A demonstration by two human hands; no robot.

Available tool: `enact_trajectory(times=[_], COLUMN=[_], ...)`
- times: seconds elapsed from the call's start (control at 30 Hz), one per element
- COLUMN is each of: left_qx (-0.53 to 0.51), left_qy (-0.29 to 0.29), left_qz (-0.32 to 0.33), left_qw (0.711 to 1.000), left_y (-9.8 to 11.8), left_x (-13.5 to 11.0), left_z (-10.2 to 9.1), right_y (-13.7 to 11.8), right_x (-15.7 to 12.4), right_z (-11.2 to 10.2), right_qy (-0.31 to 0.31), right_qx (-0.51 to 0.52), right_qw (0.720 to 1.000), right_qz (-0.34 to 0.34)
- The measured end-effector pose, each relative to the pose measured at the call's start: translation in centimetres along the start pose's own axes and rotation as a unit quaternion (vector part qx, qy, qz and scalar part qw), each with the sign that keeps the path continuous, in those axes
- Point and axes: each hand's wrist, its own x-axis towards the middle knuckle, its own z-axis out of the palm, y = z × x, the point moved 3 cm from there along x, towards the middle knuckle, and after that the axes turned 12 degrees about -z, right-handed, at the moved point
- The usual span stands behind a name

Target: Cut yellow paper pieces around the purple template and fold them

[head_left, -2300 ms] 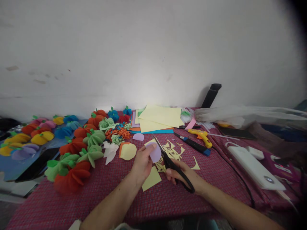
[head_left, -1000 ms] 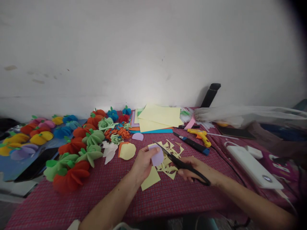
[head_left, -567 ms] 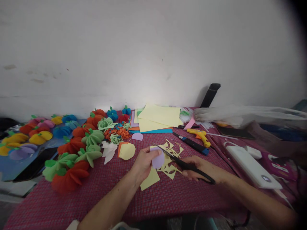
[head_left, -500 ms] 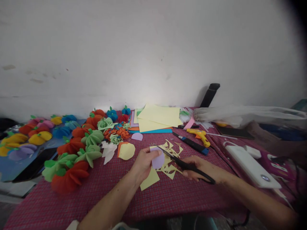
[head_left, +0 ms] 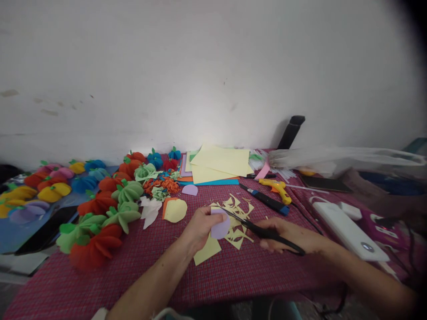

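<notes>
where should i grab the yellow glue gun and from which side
Probably by the handle, from the right: the yellow glue gun lies flat, nozzle pointing left, handle slanting toward the near right, and the cutter lies close on its near left side.

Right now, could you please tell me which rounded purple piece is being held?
The nearer purple piece, pinched by the left hand beside the scissors; the farther one lies on the checked cloth.

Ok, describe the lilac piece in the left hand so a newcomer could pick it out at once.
Find the pale yellow sheets near the wall, then come down the checked tablecloth to the black-handled scissors. Next to them, the left hand pinches the lilac piece. It is held, while the lilac half-round lies on the tablecloth.
</notes>
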Motion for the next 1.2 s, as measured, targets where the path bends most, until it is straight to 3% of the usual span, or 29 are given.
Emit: enact_trajectory(times=[0.47, 0.77, 1.2], left_qx=[0.045, 0.074, 0.103], left_qy=[-0.019, -0.036, -0.067], left_qz=[-0.032, -0.054, -0.055], left_qw=[0.998, 0.995, 0.991], left_y=[-0.4, -0.7, -1.0], left_x=[-0.3, -0.1, -0.1], left_z=[0.4, 0.5, 0.6], right_y=[-0.1, -1.0, -0.8], right_x=[0.5, 0.5, 0.3], right_z=[-0.3, -1.3, -1.7], right_qy=[-0.025, -0.059, -0.080], right_qx=[-0.026, -0.119, -0.111], right_qw=[0.999, 0.991, 0.991], right_qz=[0.006, -0.025, -0.009])
